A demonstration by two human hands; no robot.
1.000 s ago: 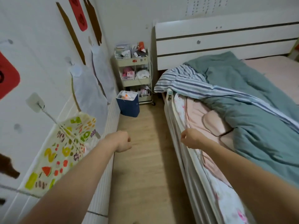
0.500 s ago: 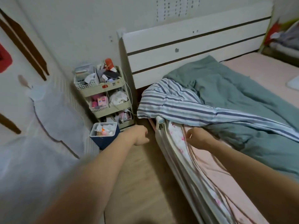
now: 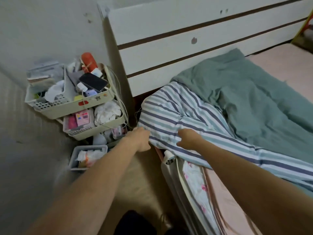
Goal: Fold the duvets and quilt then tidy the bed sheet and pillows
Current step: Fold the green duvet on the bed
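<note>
While both of my bare arms reach forward over the gap between wall and bed, my left hand [image 3: 141, 139] is at the near left corner of the striped quilt [image 3: 177, 119], its fingers curled around the edge of the cloth where it hangs off the mattress. My right hand [image 3: 188, 139] lies on top of the same quilt just to the right, fingers bent into the fabric; whether they pinch a fold or only press on it I cannot tell. The quilt is padded and stitched, with white, teal and navy stripes, and it runs in a rumpled band from the head of the bed toward the near right, where my right forearm covers part of it. Beyond it a green duvet [image 3: 254, 102] lies crumpled, soft and matte, up against the headboard [image 3: 169, 48], a white panel crossed by dark grooves. A pink sheet [image 3: 279, 60] shows bare at the far right, its edge cut off by the frame. At the near side of the bed a floral cloth [image 3: 194, 180] hangs by a pale rail. Left of the bed stands a cream plastic cart [image 3: 101, 99] with perforated trays, crammed with small items too jumbled to name, a dark phone [image 3: 93, 82] on top. A bin [image 3: 88, 156] sits on the wooden floor [image 3: 140, 184] below it. Everything is slightly blurred.
</note>
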